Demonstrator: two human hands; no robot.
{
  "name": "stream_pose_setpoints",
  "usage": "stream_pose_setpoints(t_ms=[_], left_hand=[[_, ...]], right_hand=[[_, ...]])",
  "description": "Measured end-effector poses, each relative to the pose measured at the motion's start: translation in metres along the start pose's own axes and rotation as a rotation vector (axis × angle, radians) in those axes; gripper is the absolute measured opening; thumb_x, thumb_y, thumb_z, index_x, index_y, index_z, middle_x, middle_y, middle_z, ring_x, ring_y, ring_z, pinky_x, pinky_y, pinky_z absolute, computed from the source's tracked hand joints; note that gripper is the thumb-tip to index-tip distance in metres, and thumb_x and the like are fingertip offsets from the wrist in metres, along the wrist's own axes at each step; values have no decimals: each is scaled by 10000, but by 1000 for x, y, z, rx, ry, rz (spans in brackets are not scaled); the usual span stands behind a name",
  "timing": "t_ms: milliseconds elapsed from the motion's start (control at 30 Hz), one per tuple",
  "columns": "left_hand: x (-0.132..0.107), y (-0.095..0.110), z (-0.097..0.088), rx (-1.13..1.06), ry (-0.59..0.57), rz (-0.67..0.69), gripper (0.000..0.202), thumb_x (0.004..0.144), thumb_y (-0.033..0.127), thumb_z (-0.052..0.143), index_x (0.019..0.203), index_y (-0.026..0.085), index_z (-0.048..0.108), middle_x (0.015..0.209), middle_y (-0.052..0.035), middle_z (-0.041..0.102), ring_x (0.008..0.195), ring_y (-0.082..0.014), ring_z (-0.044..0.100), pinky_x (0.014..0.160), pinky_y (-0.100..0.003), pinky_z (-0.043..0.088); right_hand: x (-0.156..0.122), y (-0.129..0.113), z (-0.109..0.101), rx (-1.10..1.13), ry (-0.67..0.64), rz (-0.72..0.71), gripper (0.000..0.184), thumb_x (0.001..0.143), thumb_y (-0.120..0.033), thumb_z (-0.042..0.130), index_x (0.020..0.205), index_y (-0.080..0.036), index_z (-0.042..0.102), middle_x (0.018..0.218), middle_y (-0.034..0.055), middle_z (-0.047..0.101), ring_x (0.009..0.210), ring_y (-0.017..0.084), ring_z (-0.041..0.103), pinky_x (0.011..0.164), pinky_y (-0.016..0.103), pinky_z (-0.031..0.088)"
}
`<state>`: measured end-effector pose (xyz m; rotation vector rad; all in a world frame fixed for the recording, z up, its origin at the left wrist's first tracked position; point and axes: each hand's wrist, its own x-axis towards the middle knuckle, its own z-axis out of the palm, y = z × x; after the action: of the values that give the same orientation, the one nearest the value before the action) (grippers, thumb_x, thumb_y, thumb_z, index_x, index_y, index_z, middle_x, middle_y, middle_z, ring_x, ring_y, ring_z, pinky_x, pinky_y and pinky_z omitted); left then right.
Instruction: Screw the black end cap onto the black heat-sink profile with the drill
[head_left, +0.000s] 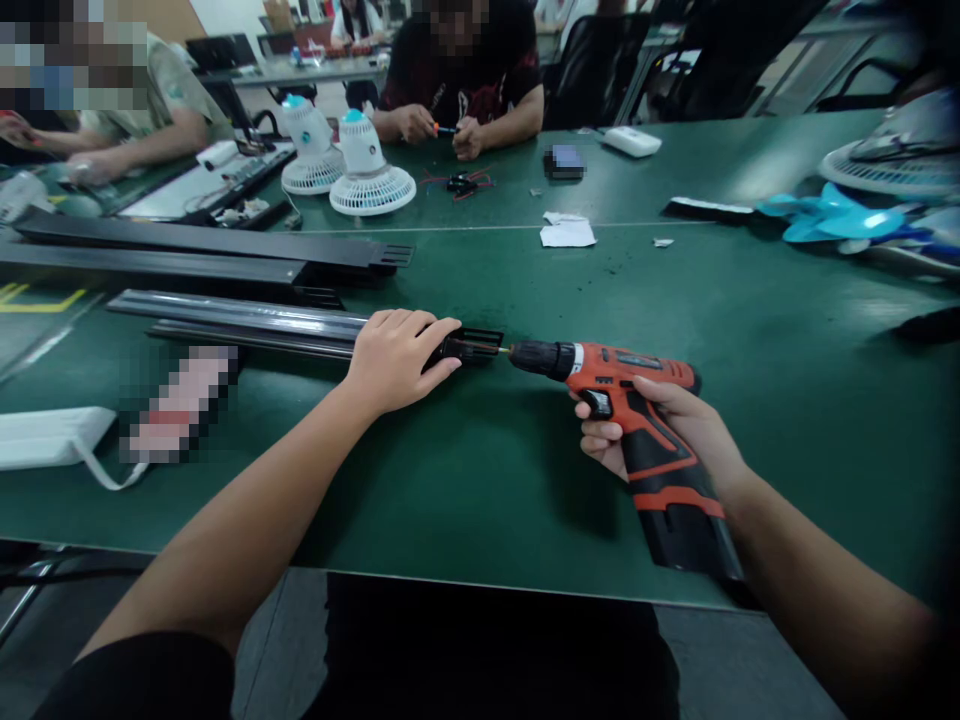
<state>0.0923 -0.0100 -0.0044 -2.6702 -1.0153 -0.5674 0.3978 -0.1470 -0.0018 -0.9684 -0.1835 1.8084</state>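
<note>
My right hand (675,430) is wrapped round the handle of an orange and black cordless drill (637,372), its index finger by the trigger. The drill lies level and points left, its bit meeting the slotted end of a long black housing (262,322). Over that end of the housing lies my left hand (401,355), fingers curled across the top and thumb along the near side, gripping it against the table. Whether the bit sits in a screw is too small to tell.
More long black housings (202,245) lie behind. A phone (180,405) and a white power strip (52,437) are at the left. Two white fan units (367,165), torn paper (568,231) and blue fan blades (832,215) stand farther back. A person (461,80) works opposite, another at the left.
</note>
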Motion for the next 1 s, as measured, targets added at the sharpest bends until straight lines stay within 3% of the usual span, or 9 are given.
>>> stream_pose_setpoints(t_ms=[1000], left_hand=[[0,1,0,-2,2,-1,489,1037,527,497,1364,208,674,1190,-105,749,1076,-320,683,956,-483,480]], right_hand=[[-1,0,2,-6,28,4,327,862,-332,594,1130,-168,684,871,111,707,576,139,517,555,297,581]])
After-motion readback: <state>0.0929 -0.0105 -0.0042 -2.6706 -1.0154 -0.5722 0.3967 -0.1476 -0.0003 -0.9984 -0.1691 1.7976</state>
